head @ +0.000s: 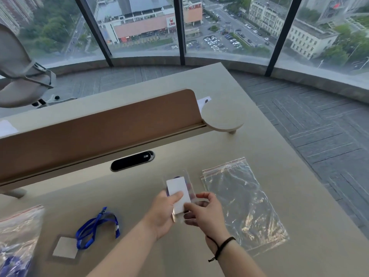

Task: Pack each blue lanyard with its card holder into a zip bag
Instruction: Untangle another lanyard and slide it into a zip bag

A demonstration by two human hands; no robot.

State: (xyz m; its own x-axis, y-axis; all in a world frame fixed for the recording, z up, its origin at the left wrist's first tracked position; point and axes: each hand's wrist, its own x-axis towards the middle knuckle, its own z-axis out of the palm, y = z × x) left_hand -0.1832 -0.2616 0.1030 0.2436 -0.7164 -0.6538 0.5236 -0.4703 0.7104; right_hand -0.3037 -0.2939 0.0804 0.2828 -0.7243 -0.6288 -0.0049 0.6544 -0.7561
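Note:
My left hand [162,213] grips a clear card holder with a white card [177,188] above the desk, thumb on the card's face. A bit of blue lanyard shows behind it. My right hand [205,213] pinches the holder's lower right edge. Several empty clear zip bags [239,200] with red seals lie stacked just right of my hands. A loose blue lanyard [95,226] lies on the desk at the left, its strap crossing a second card holder [64,249]. At the far left edge a filled zip bag [18,232] shows blue lanyard inside.
The beige desk [289,256] has a black cable slot [132,160] ahead of my hands and a brown divider panel [99,124] behind it. A small round shelf [222,118] sits at the divider's right end. Its right edge drops to carpet.

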